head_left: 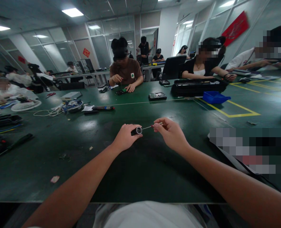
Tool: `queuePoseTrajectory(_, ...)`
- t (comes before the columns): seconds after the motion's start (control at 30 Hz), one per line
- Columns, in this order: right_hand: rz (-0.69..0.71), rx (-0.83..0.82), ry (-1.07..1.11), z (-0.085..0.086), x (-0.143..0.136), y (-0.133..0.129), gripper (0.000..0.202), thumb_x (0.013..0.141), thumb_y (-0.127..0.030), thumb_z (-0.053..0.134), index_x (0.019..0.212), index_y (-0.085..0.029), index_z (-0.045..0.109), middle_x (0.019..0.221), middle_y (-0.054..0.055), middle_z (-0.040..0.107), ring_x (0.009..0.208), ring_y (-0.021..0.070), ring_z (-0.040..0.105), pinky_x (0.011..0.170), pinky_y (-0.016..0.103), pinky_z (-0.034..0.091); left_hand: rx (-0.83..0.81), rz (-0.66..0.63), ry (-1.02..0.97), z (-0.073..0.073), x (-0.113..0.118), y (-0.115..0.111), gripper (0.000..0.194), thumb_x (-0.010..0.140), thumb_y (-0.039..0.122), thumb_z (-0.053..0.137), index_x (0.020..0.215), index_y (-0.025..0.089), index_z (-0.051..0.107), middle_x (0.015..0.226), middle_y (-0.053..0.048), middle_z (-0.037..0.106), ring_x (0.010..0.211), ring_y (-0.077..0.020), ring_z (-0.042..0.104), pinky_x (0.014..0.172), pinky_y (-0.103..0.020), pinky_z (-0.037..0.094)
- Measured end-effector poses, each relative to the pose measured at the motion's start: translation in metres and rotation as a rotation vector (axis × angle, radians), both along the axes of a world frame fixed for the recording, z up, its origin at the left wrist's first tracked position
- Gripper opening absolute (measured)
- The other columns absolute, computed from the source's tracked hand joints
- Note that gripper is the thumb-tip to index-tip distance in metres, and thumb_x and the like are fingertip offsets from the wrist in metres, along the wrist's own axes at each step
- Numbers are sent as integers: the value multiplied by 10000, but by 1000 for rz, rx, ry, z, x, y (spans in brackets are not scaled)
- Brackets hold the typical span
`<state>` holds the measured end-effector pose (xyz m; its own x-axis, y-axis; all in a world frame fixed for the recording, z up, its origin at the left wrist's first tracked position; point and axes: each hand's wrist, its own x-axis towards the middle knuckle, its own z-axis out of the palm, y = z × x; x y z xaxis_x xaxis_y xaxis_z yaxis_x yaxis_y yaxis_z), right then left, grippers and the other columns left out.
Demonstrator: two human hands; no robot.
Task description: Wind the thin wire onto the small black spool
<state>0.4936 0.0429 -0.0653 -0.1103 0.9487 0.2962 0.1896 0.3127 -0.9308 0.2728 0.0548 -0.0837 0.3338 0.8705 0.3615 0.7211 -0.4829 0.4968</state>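
My left hand (pixel 126 136) is closed around a short black cylinder (pixel 137 130), whose round, silvery-rimmed end faces right and toward me. To its right, my right hand (pixel 169 131) pinches a thin screwdriver (pixel 152 126) with a reddish part near its handle. The slim metal shaft points left, its tip at or very near the rim of the cylinder; whether they touch is too small to tell. Both hands are over the middle of the green table (pixel 131 177).
Across the table are a hard drive (pixel 157 96), a blue tray (pixel 216 97), a black case (pixel 199 87) and people at work. Cables (pixel 72 106) and a marker-like tool (pixel 104 108) lie left of centre. A long black-handled tool (pixel 14 144) is at far left.
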Motion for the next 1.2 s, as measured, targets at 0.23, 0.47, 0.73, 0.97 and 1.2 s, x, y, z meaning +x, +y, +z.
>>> queuePoseTrajectory(0.23, 15, -354, 549, -14, 4, 18, 233, 817, -416, 708, 806, -204, 610, 707, 3, 620, 632, 138, 585, 657, 318, 521, 62, 3, 52, 2, 0, 1, 334, 870, 297, 714, 1199, 279, 657, 1207, -38, 691, 1169, -251, 592, 1139, -552, 274)
queuePoseTrajectory(0.47, -11, -197, 395, -15, -1, 14, 301, 799, -487, 715, 854, -207, 619, 768, 0, 638, 682, 141, 614, 678, 322, 527, 46, 7, 62, -1, -2, 4, 337, 856, 315, 728, 1185, 270, 672, 1176, -33, 698, 1102, -246, 606, 1031, -478, 378)
queuePoseTrajectory(0.73, 0, -124, 213, -9, -1, 7, 266, 880, -456, 629, 927, -196, 601, 826, 25, 663, 757, 168, 656, 767, 372, 558, 0, 0, 72, 3, 3, 0, 348, 867, 329, 711, 1204, 258, 666, 1193, -43, 694, 1133, -253, 595, 1075, -498, 354)
queuePoseTrajectory(0.97, -59, -41, 8, -1, 2, 2, 254, 925, -431, 574, 930, -183, 633, 811, 47, 708, 744, 178, 672, 728, 347, 539, -15, 3, 72, 1, 2, 0, 362, 864, 360, 712, 1209, 264, 665, 1180, -48, 696, 1143, -262, 592, 1104, -515, 326)
queuePoseTrajectory(1.2, -97, 45, -214, 2, 6, 1, 271, 898, -454, 606, 883, -191, 668, 686, 17, 682, 631, 171, 631, 610, 310, 460, -19, -1, 71, -1, 1, 1, 365, 847, 347, 734, 1197, 263, 671, 1145, -43, 704, 1101, -256, 605, 1102, -519, 327)
